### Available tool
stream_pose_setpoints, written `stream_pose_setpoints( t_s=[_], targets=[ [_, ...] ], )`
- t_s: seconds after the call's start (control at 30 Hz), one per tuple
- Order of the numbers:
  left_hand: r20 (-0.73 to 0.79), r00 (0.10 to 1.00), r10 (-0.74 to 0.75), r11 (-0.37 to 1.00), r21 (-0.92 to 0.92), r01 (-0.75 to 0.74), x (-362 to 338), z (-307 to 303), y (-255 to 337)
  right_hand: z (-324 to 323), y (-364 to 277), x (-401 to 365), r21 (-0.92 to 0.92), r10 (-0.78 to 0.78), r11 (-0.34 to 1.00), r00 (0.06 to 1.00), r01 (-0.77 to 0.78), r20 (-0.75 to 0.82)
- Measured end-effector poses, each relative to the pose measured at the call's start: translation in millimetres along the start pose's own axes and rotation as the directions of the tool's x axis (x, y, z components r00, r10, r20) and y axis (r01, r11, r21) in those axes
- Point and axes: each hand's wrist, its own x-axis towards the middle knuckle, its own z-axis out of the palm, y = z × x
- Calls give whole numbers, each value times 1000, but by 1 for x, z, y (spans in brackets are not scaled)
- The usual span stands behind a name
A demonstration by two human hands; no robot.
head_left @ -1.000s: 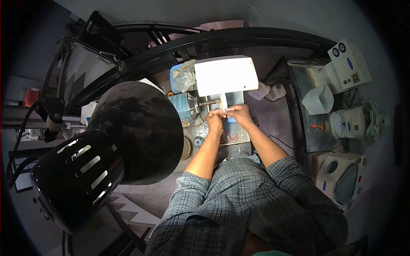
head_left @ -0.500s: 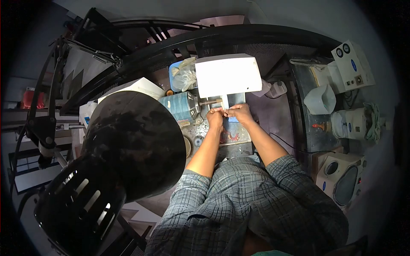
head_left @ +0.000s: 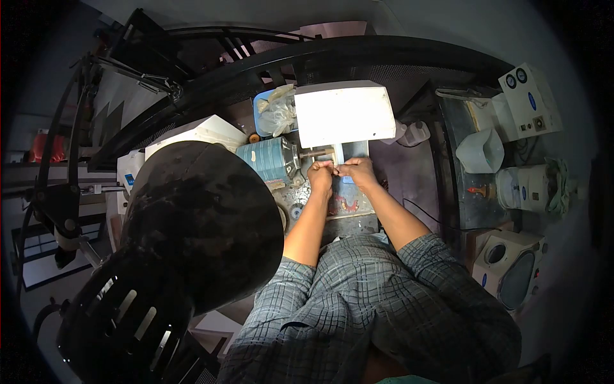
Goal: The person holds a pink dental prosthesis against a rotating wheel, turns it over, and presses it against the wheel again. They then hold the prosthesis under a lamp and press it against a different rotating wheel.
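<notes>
Fingertips of my left hand [head_left: 321, 176] and my right hand [head_left: 358, 171] meet at the lower edge of a pale wheel [head_left: 339, 153]. Both hands are closed in a pinch, and whatever small piece they hold is hidden by the fingers. The wheel sits at the end of a shaft [head_left: 314, 153] that comes out of a blue motor [head_left: 263, 160] on the left. Over the wheel stands a bright white hood [head_left: 345, 116]. Red, arch-shaped pieces [head_left: 347, 205] lie on the bench just below my hands.
A large black lamp shade [head_left: 204, 217] fills the left foreground. Behind the motor is a blue bin [head_left: 260, 118] with a plastic bag. White machines [head_left: 529, 105] and a translucent container [head_left: 480, 150] line the right side. A cable [head_left: 425, 221] runs beside my right forearm.
My hands stay together at the wheel with only a slight shift. The view has moved a little, so the lamp shade appears slightly lower and further right.
</notes>
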Motion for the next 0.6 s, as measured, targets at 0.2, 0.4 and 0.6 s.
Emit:
stream_pose_setpoints(
  t_s=[0.2,0.4,0.6],
  targets=[
    [24,998,49,998,-30,-49,0,-6,-2,13,-4,-18,11,-67,998,998,67,-21],
    [69,992,110,994,-35,-107,-5,-5,-1,18,-10,-32,19,-179,983,982,180,-59],
    [136,983,120,989,-100,-107,-6,-4,-8,9,2,-27,-44,-301,953,951,298,-66]
  ],
)
